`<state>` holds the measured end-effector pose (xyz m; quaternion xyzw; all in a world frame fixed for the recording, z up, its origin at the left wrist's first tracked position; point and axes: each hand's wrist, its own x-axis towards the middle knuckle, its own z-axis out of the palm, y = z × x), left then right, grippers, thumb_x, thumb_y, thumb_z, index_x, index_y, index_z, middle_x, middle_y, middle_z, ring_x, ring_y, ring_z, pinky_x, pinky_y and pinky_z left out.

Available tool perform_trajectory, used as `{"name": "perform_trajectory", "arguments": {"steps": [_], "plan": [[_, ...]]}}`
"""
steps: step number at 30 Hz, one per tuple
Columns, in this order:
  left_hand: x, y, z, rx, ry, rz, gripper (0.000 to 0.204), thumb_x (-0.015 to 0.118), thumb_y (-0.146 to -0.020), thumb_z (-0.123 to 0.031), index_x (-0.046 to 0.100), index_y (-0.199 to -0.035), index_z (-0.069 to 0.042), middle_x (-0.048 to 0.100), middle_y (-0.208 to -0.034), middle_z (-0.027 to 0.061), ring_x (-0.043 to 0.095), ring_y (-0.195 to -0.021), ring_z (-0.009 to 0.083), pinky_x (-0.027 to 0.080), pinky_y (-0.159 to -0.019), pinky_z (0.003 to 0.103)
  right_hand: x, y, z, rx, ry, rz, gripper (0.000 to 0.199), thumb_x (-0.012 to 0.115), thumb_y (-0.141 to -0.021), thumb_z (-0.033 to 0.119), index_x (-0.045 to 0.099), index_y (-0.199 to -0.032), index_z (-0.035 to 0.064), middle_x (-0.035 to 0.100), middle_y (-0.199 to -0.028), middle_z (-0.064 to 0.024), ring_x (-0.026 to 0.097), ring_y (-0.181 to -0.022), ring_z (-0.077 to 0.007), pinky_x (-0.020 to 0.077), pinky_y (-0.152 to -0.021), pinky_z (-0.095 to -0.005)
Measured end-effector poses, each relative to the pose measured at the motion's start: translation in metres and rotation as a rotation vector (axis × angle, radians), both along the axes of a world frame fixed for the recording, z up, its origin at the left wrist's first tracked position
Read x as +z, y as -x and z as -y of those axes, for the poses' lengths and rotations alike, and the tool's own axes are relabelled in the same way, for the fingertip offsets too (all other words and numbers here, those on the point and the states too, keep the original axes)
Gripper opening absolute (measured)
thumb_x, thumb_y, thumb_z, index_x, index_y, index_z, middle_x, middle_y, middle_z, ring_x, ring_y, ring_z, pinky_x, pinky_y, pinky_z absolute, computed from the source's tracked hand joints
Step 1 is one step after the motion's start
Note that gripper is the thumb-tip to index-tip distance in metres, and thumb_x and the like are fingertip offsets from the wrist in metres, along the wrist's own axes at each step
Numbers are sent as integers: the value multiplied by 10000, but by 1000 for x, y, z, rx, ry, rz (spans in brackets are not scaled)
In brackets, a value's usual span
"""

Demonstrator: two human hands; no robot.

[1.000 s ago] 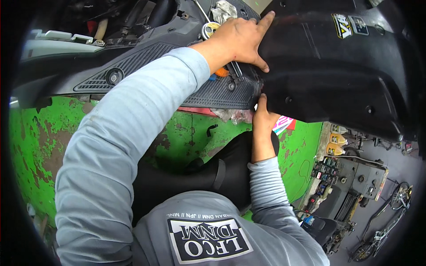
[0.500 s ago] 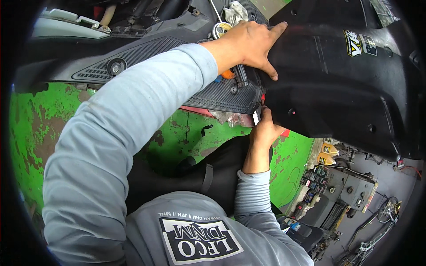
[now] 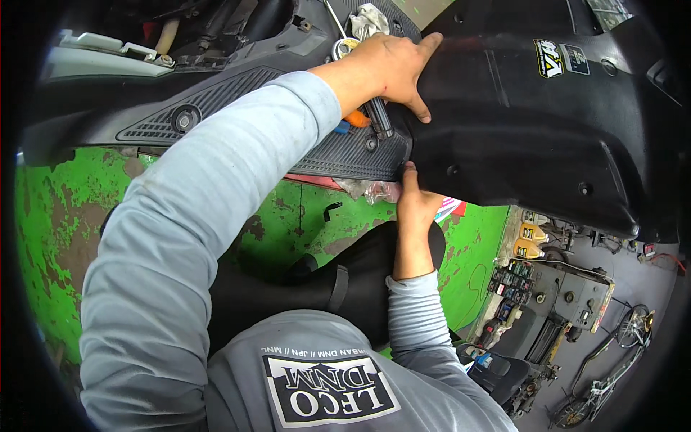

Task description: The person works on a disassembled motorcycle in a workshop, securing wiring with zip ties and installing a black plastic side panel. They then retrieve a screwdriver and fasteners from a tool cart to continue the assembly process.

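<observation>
A large black plastic panel point(image 3: 525, 137) with a sticker on it meets the ribbed footboard point(image 3: 338, 160) of a scooter. My left hand point(image 3: 392, 68) lies across the top of the seam, thumb and index finger spread against the panel's edge. Its other fingers are mostly hidden. At the lower corner of the joint my right hand point(image 3: 417, 209) has its thumb up on the edge, with its fingers out of sight beneath the panel. Under my left wrist, a black tool handle point(image 3: 378, 119) and an orange-and-blue grip point(image 3: 354, 119) rest on the footboard.
A crumpled pale cloth point(image 3: 369, 21) and a round gauge-like part point(image 3: 345, 47) sit beyond my left hand. Clear plastic wrap point(image 3: 381, 191) hangs below the footboard. At lower right stand yellow bottles point(image 3: 531, 241), a grey machine point(image 3: 568, 302) and a bicycle point(image 3: 608, 367).
The panel has shifted left against the footboard, and the gap at the lower corner has narrowed, covering the red and white bits there. Both hands moved slightly left with it.
</observation>
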<state>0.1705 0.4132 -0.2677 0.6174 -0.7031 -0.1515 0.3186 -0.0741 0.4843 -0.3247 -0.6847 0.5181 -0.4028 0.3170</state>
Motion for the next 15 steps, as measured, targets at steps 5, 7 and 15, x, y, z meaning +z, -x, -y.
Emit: {"name": "perform_trajectory", "arguments": {"steps": [5,7,15], "plan": [[-3,2,3,35,-36,31,1337,923,-536,-546,265,-1533,54,716,-1105,226,691,-1074,368,536,-953,398,-14,-6,-1,15,95,-28,294,656,-976,62,612,-1206,-116,663,-1218,-144,617,-1118,-213,454,-1018,-331],[3,2,3,9,-98,18,1346,928,-530,-539,259,-1529,69,718,-1102,224,688,-1079,371,526,-966,396,-22,-4,2,11,148,-33,294,664,-969,60,613,-1202,-113,661,-1206,-141,614,-1110,-213,457,-1010,-335],[17,-2,-1,-14,-181,49,1358,946,-496,-516,276,-1515,81,726,-1078,228,692,-1071,368,535,-946,401,-12,5,-4,76,-12,-197,414,740,-912,50,572,-1269,-73,651,-1178,-123,620,-1049,-174,503,-911,-308]]}}
